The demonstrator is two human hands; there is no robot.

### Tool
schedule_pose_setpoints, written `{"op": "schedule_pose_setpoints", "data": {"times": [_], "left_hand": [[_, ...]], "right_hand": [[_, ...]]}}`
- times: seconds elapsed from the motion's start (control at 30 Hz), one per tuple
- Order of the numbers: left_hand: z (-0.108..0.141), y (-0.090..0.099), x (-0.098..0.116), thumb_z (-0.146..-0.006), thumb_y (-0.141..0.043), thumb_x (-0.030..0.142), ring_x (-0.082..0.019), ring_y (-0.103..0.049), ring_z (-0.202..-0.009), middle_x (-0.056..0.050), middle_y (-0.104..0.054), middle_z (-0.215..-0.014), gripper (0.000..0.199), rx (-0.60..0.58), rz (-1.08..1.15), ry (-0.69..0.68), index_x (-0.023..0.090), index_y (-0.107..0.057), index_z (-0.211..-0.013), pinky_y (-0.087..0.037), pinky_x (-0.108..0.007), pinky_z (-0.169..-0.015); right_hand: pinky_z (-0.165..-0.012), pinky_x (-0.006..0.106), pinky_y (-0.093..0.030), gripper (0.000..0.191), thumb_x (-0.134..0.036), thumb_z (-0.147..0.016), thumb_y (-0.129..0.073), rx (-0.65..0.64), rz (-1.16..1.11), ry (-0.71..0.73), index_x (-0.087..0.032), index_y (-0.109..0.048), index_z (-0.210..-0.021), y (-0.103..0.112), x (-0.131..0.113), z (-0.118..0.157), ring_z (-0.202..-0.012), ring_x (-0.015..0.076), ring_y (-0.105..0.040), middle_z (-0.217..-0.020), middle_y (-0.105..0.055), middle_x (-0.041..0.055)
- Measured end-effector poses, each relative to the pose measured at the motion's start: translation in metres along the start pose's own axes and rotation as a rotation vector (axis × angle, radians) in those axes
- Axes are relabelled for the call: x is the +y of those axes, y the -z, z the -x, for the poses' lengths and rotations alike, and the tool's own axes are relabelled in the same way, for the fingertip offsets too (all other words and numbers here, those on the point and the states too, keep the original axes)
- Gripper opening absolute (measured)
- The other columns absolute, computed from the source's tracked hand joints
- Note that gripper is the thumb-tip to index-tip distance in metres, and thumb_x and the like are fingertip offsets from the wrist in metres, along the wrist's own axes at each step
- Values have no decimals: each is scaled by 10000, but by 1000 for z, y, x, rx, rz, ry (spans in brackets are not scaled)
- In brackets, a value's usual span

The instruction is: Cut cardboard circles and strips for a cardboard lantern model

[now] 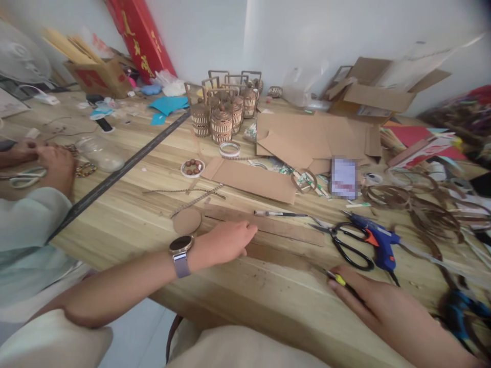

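My left hand (224, 241), with a watch on its wrist, is closed over the near edge of a brown cardboard strip (287, 230) lying on the wooden table. Whatever its fingers pinch is hidden. My right hand (364, 291) is wrapped round a yellow and black cutter (340, 280), its tip pointing left over the table. A second brown strip (272, 253) lies nearer to me, between the hands. Left of the strips rests a round cardboard disc (187, 221). Beyond them is a pen (282, 213).
Black scissors (353, 245) and a blue glue gun (379, 240) lie at the right. Small woven baskets (221, 125) and cardboard sheets (318, 138) stand or lie behind. Another person's hands (56, 161) are at the far left, beside a jar (102, 153).
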State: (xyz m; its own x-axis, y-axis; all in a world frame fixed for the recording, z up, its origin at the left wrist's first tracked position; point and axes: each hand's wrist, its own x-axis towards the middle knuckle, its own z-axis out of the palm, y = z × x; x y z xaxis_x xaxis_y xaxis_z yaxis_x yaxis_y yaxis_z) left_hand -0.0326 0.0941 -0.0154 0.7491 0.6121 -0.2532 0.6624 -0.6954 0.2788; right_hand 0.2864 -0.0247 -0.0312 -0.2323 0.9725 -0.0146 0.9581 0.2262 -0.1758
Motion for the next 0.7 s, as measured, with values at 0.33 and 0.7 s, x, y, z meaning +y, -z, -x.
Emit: {"op": "schedule_pose_setpoints", "data": {"times": [0.33, 0.7], "left_hand": [[15, -9, 11, -942, -627, 312, -160, -738, -727, -24, -703, -902, 142, 374, 1497, 400, 182, -572, -956, -572, -279, -666], [33, -46, 8, -940, -616, 401, -149, -709, -628, -8, -686, -794, 231, 18, 1598, 504, 182, -568, -887, -525, -259, -565]], "right_hand": [[-697, 303, -611, 460, -497, -870, -655, 19, -295, -1, -216, -616, -1233, 4, -55, -39, -893, 261, -777, -1098, -790, 95], [-575, 288, -572, 304, -236, -944, -605, -248, 58, 126, -254, -629, -1246, -18, -68, -57, -785, 236, -786, -1203, -731, 66]]}}
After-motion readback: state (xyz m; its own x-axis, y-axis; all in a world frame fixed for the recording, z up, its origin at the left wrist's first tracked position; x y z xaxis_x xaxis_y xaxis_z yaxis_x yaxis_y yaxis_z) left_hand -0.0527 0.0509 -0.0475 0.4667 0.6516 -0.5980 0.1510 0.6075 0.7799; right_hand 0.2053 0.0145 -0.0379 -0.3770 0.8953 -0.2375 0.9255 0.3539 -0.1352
